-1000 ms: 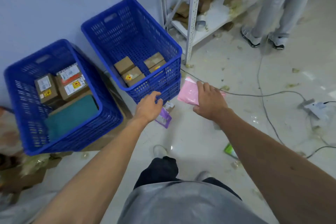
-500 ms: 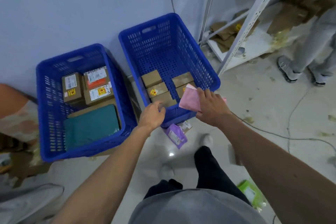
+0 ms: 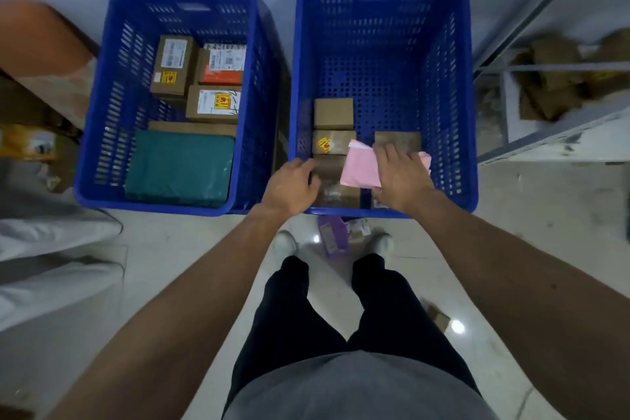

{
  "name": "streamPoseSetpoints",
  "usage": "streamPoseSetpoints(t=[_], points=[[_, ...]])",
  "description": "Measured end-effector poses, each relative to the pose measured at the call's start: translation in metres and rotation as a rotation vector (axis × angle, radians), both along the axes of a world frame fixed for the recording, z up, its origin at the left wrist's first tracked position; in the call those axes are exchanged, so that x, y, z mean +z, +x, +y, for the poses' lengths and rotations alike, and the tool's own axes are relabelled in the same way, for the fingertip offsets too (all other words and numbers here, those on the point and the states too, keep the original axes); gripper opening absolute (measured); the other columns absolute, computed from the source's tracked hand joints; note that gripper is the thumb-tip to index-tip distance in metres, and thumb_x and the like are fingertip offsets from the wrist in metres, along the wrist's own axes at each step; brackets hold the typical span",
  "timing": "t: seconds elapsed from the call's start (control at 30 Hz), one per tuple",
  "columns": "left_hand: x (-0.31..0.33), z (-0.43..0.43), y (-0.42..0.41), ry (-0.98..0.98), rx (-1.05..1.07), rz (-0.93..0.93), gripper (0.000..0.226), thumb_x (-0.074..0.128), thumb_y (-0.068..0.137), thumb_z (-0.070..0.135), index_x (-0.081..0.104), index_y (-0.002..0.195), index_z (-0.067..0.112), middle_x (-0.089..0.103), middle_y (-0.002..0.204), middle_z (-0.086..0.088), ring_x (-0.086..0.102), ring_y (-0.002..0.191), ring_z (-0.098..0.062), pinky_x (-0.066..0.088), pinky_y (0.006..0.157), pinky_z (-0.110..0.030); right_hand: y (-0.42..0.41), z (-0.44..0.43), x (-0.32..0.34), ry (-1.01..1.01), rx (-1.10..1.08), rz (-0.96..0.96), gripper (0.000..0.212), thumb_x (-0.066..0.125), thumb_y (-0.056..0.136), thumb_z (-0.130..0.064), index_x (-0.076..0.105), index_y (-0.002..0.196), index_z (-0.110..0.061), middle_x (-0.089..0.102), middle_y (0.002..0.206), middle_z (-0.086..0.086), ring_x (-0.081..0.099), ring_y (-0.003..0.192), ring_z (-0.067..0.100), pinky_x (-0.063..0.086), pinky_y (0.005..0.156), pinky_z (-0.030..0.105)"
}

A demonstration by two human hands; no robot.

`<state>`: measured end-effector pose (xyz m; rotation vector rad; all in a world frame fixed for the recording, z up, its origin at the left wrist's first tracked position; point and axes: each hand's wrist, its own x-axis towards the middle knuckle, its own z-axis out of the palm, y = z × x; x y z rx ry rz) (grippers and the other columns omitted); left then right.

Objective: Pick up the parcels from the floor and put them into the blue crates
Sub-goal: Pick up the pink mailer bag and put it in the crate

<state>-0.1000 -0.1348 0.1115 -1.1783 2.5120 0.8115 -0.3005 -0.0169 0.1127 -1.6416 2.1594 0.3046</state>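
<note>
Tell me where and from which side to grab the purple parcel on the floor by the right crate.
Probably grip the purple parcel across its narrow width at the near end, coming straight down from above between the feet. It lies flat on the floor, its far end tucked against the right blue crate, so only the near end is open.
</note>
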Motion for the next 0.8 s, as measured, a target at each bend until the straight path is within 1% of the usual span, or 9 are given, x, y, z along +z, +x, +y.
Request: streamPoseSetpoints(t=[0.07, 0.1, 0.17, 0.2, 0.33, 0.47, 0.6, 0.7, 0.8], points=[[-0.023, -0.008, -0.001, -0.042, -0.091, 0.017, 0.040, 0.045, 0.098, 0.028, 0.059, 0.134, 0.015, 0.065, 0.119, -0.015, 0.061, 0.110, -0.033, 0.050, 0.093, -0.043, -0.006, -0.011, -0.020, 0.036, 0.012, -0.005, 0.090, 0.072, 0.077, -0.038, 0.024, 0.147, -0.007, 0.045, 0.132, 0.012, 0.048, 0.118, 0.031, 0.037, 0.098, 0.044], [-0.036, -0.012, -0.001, -0.072, -0.150, 0.022, 0.043, 0.044, 0.096, 0.029, 0.060, 0.134, 0.015, 0.065, 0.124, -0.015, 0.058, 0.118, -0.034, 0.046, 0.102, -0.044, -0.008, -0.016, -0.032, 0.050, 0.008, -0.010, 0.089, 0.072, 0.077, -0.039, 0.025, 0.147, -0.008, 0.045, 0.133, 0.012, 0.047, 0.119, 0.030, 0.037, 0.098, 0.044], [-0.062, -0.022, 0.000, -0.134, -0.252, 0.028, 0.048, 0.043, 0.094, 0.033, 0.059, 0.136, 0.016, 0.059, 0.138, -0.012, 0.046, 0.136, -0.032, 0.032, 0.117, -0.047, -0.008, -0.027, -0.058, 0.066, -0.025, -0.051, 0.085, 0.072, 0.079, -0.040, 0.028, 0.145, -0.010, 0.045, 0.132, 0.011, 0.047, 0.120, 0.029, 0.037, 0.098, 0.043], [-0.074, -0.026, 0.001, -0.154, -0.286, 0.032, 0.048, 0.043, 0.095, 0.035, 0.058, 0.137, 0.018, 0.056, 0.143, -0.010, 0.041, 0.142, -0.030, 0.026, 0.120, -0.047, -0.006, -0.032, -0.069, 0.070, -0.036, -0.086, 0.082, 0.071, 0.080, -0.041, 0.030, 0.143, -0.010, 0.046, 0.131, 0.010, 0.048, 0.119, 0.029, 0.038, 0.097, 0.043], [-0.106, -0.037, 0.006, -0.222, -0.381, 0.051, 0.050, 0.039, 0.097, 0.043, 0.056, 0.139, 0.021, 0.050, 0.149, -0.007, 0.035, 0.146, -0.025, 0.017, 0.124, -0.046, 0.008, -0.049, -0.109, 0.107, -0.027, -0.146, 0.072, 0.069, 0.084, -0.043, 0.035, 0.139, -0.011, 0.049, 0.129, 0.011, 0.052, 0.117, 0.031, 0.039, 0.096, 0.043], [-0.118, -0.041, 0.007, -0.248, -0.364, 0.089, 0.059, 0.043, 0.092, 0.051, 0.057, 0.137, 0.014, 0.051, 0.150, -0.007, 0.035, 0.146, -0.022, 0.013, 0.125, -0.044, 0.024, -0.063, -0.142, 0.156, 0.020, -0.173, 0.085, 0.070, 0.082, -0.049, 0.030, 0.145, -0.010, 0.046, 0.140, 0.012, 0.049, 0.123, 0.030, 0.036, 0.100, 0.044], [-0.127, -0.042, 0.010, -0.289, -0.374, 0.102, 0.069, 0.045, 0.090, 0.052, 0.052, 0.143, 0.008, 0.045, 0.155, -0.008, 0.030, 0.149, -0.021, 0.008, 0.126, -0.043, 0.036, -0.068, -0.170, 0.138, 0.027, -0.198, 0.086, 0.071, 0.077, -0.061, 0.037, 0.139, -0.011, 0.052, 0.135, 0.009, 0.052, 0.121, 0.027, 0.038, 0.094, 0.041], [-0.131, -0.042, 0.008, -0.296, -0.343, 0.133, 0.070, 0.047, 0.090, 0.050, 0.049, 0.146, 0.008, 0.041, 0.157, -0.007, 0.028, 0.150, -0.019, 0.007, 0.126, -0.042, 0.043, -0.071, -0.185, 0.182, 0.056, -0.211, 0.093, 0.070, 0.080, -0.054, 0.025, 0.150, -0.012, 0.044, 0.145, 0.010, 0.045, 0.130, 0.028, 0.036, 0.101, 0.043], [-0.133, -0.040, 0.010, -0.296, -0.320, 0.177, 0.069, 0.050, 0.089, 0.049, 0.051, 0.145, 0.009, 0.042, 0.157, -0.005, 0.029, 0.149, -0.018, 0.007, 0.126, -0.040, 0.048, -0.072, -0.194, 0.330, 0.115, -0.243, 0.087, 0.067, 0.086, -0.039, 0.019, 0.155, -0.017, 0.033, 0.154, 0.007, 0.037, 0.137, 0.026, 0.038, 0.103, 0.044]])
